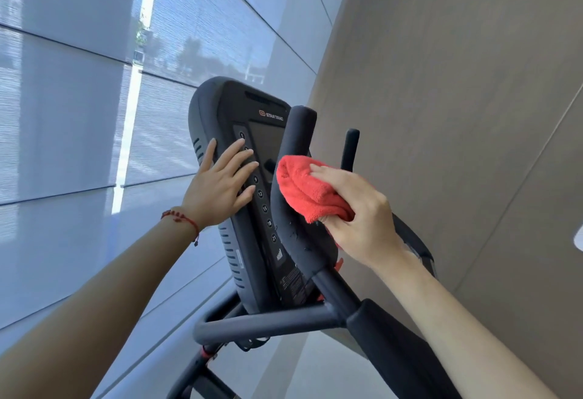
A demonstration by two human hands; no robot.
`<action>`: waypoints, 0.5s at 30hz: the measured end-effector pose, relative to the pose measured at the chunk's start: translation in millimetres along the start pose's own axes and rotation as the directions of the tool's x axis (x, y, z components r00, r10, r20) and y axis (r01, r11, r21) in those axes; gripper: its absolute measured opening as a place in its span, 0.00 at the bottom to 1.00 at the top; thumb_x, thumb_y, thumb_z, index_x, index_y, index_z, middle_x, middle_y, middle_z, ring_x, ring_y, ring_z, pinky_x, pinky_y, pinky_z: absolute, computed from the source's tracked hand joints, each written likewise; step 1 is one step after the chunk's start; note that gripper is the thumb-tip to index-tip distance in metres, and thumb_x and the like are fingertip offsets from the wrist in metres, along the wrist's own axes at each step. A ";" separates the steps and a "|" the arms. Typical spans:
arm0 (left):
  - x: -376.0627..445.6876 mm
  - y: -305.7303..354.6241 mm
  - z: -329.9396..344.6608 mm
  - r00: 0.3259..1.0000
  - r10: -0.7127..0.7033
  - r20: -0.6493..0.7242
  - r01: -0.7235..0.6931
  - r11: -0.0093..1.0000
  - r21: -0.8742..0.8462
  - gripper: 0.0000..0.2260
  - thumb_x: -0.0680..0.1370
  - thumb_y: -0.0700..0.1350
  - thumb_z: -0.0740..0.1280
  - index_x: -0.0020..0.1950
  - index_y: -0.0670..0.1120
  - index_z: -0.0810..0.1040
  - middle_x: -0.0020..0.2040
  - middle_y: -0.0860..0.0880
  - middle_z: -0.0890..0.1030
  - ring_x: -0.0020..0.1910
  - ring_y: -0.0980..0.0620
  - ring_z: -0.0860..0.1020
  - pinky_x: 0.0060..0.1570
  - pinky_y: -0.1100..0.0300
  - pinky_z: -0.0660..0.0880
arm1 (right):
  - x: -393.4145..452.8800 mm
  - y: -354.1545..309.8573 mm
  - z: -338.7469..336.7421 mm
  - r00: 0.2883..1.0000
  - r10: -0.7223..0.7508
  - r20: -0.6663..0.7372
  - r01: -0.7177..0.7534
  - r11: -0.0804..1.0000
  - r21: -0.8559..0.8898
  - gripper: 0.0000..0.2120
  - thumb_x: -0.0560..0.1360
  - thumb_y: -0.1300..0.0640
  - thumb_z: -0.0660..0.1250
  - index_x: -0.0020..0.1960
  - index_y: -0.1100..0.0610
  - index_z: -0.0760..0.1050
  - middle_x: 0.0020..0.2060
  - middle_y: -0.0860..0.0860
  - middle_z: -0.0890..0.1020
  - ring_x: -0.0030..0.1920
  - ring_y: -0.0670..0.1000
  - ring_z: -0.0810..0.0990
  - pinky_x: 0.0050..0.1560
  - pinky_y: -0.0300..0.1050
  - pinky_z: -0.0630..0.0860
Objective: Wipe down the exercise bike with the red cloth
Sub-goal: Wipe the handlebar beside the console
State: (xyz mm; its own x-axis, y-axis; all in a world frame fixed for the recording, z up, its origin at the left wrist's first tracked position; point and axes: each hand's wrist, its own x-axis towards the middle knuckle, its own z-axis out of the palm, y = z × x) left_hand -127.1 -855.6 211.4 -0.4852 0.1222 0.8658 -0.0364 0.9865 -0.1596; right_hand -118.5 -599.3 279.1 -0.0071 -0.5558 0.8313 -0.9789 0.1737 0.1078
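Exercise bike console (249, 184), the landmark. The left hand (217, 187) lies flat on its left edge, fingers spread wide over the numbered buttons. Just right of the console, the right hand (356, 209) clasps the bunched red cloth (303, 187) against the padded handlebar (293, 209).

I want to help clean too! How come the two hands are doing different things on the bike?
The right hand grips the red cloth and presses it on the padded handlebar; the left hand holds nothing. The left hand lies flat with fingers spread on the console, while the right hand is curled. The left wrist wears a red bracelet; the right wrist is bare. Both touch the exercise bike.
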 end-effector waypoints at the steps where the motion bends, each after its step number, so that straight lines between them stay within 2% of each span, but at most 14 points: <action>1: 0.1 0.1 -0.2 1.000 -0.002 -0.002 0.002 1.000 0.000 0.23 0.76 0.53 0.52 0.61 0.39 0.74 0.63 0.40 0.74 0.70 0.45 0.58 0.68 0.40 0.45 | -4.3 -1.3 -1.3 0.999 0.025 0.036 -0.027 0.999 0.029 0.17 0.71 0.57 0.68 0.59 0.60 0.77 0.56 0.49 0.80 0.58 0.50 0.79 0.60 0.49 0.75; 4: 0.2 0.1 -1.2 1.000 -0.004 -0.007 0.004 1.000 -0.002 0.23 0.76 0.53 0.52 0.60 0.39 0.74 0.63 0.40 0.74 0.70 0.45 0.58 0.68 0.40 0.45 | -10.8 -2.5 -7.9 0.992 0.097 0.084 -0.104 0.991 0.082 0.15 0.73 0.56 0.68 0.57 0.59 0.77 0.52 0.48 0.81 0.53 0.47 0.80 0.55 0.44 0.76; 7: 0.3 0.0 -1.2 1.000 0.000 -0.016 0.000 1.000 -0.001 0.23 0.76 0.53 0.52 0.60 0.39 0.74 0.62 0.40 0.74 0.69 0.45 0.59 0.68 0.39 0.45 | -2.5 -3.4 -17.9 0.990 0.137 -0.029 -0.135 0.988 0.073 0.11 0.72 0.63 0.71 0.54 0.62 0.77 0.45 0.44 0.80 0.46 0.35 0.77 0.48 0.31 0.72; 9: -0.1 0.2 -0.9 1.000 0.000 -0.029 0.000 1.000 -0.006 0.23 0.76 0.53 0.52 0.60 0.39 0.74 0.62 0.40 0.74 0.69 0.45 0.59 0.68 0.39 0.46 | 12.6 -4.6 -24.9 0.987 0.117 -0.114 -0.110 0.992 0.064 0.11 0.72 0.64 0.69 0.54 0.63 0.77 0.45 0.43 0.78 0.46 0.31 0.75 0.48 0.26 0.69; 12: -0.3 -0.1 -1.3 0.999 0.000 -0.035 0.000 1.000 -0.005 0.22 0.77 0.53 0.52 0.60 0.39 0.74 0.62 0.40 0.75 0.69 0.45 0.59 0.68 0.39 0.46 | 36.7 -4.2 -26.1 0.984 0.088 -0.152 -0.082 0.996 0.047 0.15 0.72 0.59 0.65 0.57 0.61 0.77 0.49 0.46 0.80 0.50 0.42 0.79 0.52 0.31 0.72; 15: -0.3 -0.5 -1.5 0.999 -0.002 -0.036 0.001 1.000 -0.004 0.22 0.76 0.53 0.53 0.60 0.39 0.74 0.62 0.40 0.75 0.69 0.45 0.60 0.68 0.39 0.47 | 41.6 -0.1 -15.7 0.993 0.087 -0.074 -0.086 0.996 0.022 0.17 0.71 0.59 0.66 0.59 0.58 0.76 0.53 0.49 0.82 0.52 0.50 0.80 0.54 0.43 0.76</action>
State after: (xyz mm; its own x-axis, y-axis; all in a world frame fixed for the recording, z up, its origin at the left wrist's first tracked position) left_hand -125.7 -856.0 211.8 -0.4531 0.1245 0.8827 -0.0332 0.9872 -0.1562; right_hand -115.5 -609.6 322.3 -0.0774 -0.4770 0.8755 -0.9788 0.2032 0.0242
